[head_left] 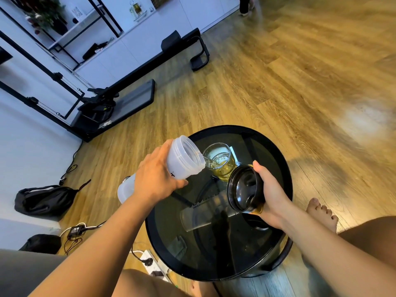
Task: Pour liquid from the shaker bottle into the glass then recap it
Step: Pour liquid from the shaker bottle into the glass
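My left hand (155, 179) grips a translucent white shaker bottle (183, 158), uncapped and tipped so its open mouth points right and down. A thin stream runs from its rim into a clear glass (218, 161) that stands on the round dark glass table (171, 249) and holds yellowish liquid. My right hand (271, 191) holds the black cap (244, 188) just right of the glass, its open inside turned toward me. The bottle's lower end shows behind my left wrist.
The table's black rim is near my knees. My bare foot (321, 213) rests on the wooden floor to the right. A power strip (150, 261), cables and black bags (45, 200) lie to the left. A black exercise machine (120, 99) stands beyond.
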